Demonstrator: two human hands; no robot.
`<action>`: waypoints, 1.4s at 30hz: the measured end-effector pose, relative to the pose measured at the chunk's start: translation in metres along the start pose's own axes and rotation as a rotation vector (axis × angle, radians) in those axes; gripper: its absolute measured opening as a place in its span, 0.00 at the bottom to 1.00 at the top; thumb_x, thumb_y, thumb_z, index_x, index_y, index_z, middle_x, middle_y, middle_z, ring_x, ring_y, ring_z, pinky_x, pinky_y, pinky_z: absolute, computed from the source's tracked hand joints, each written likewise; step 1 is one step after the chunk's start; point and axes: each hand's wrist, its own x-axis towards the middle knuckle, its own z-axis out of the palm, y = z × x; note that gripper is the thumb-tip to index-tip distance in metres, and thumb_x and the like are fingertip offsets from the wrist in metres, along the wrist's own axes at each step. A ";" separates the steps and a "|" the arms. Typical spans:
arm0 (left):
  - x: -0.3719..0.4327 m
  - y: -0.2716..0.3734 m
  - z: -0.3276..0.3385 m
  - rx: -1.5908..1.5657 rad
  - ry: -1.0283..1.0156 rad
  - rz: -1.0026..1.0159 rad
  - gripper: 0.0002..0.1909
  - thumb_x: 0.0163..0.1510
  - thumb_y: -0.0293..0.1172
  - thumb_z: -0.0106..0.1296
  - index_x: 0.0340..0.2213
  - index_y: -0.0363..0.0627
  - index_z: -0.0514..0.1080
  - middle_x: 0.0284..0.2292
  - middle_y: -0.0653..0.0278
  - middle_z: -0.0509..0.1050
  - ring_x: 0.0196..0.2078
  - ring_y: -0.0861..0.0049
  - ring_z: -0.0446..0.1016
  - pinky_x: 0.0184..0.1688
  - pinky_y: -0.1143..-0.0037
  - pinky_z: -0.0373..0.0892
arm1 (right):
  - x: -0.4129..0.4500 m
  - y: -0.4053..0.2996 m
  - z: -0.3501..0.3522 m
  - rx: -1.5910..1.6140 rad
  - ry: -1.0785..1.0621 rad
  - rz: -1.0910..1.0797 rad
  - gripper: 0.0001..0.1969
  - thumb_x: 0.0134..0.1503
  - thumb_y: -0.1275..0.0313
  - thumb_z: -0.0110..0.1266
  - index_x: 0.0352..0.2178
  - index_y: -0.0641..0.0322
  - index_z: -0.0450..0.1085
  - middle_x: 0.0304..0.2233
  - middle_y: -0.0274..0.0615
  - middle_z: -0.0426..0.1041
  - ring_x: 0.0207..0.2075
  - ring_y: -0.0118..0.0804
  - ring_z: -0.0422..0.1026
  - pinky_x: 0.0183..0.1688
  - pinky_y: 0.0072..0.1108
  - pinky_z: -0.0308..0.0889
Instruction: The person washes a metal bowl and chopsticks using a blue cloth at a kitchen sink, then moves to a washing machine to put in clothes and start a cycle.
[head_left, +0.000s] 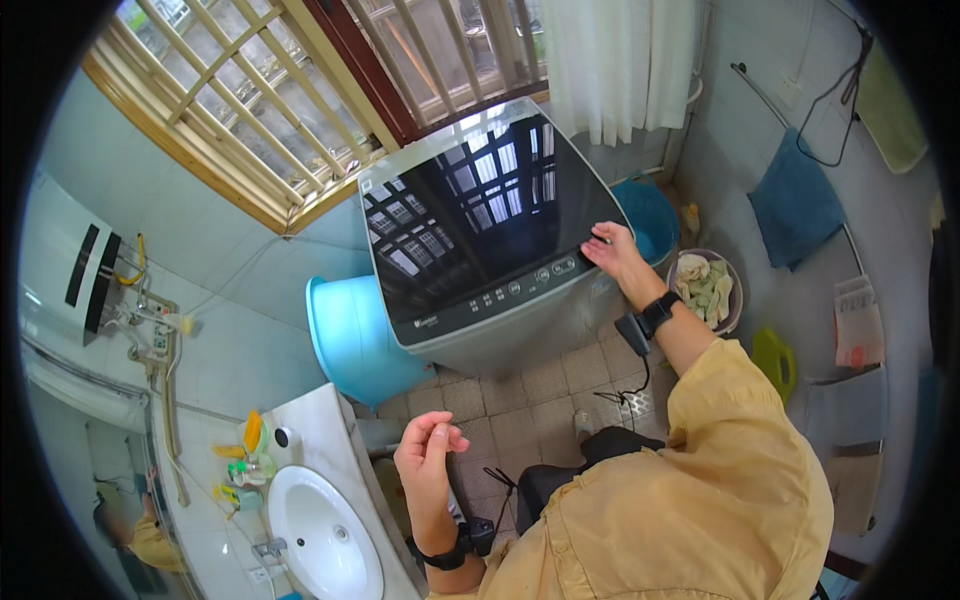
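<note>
A top-loading washing machine (480, 225) stands before me, its dark glossy lid down and reflecting the window. My right hand (613, 251) is at the lid's front right corner, beside the control panel (514, 289). Its fingers are slightly bent and apart, with nothing visible in them; whether they touch the lid is unclear. My left hand (431, 450) hovers over the floor, just right of the sink counter, its fingers loosely curled around nothing. Both wrists wear black straps with small devices.
A light blue tub (352, 330) stands left of the machine. On the right are a blue bucket (646, 217) and a basket of cloths (703, 289). The white washbasin (322, 525) and bottles (251, 469) are at lower left. A dark cable (630, 394) hangs from my right wrist.
</note>
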 end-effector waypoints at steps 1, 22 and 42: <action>0.016 -0.002 0.000 0.003 -0.004 -0.013 0.07 0.54 0.24 0.44 0.34 0.36 0.69 0.24 0.65 0.71 0.24 0.81 0.70 0.28 0.81 0.68 | 0.002 -0.002 0.004 -0.036 0.018 0.009 0.19 0.41 0.67 0.55 0.35 0.66 0.62 0.38 0.49 0.60 0.40 0.44 0.64 0.44 0.33 0.64; 0.273 -0.009 -0.054 -0.035 0.017 -0.044 0.08 0.55 0.26 0.43 0.34 0.36 0.70 0.23 0.64 0.70 0.23 0.82 0.69 0.27 0.83 0.67 | 0.039 -0.203 0.338 -1.006 -0.291 -1.071 0.21 0.47 0.71 0.51 0.46 0.61 0.63 0.25 0.35 0.69 0.26 0.26 0.68 0.28 0.17 0.66; 0.319 -0.016 -0.035 -0.007 0.123 -0.220 0.09 0.54 0.26 0.43 0.36 0.38 0.69 0.25 0.65 0.71 0.25 0.81 0.70 0.30 0.82 0.68 | 0.143 -0.202 0.453 -0.976 -0.256 -1.121 0.29 0.44 0.79 0.49 0.51 0.67 0.54 0.23 0.45 0.70 0.17 0.32 0.69 0.16 0.22 0.64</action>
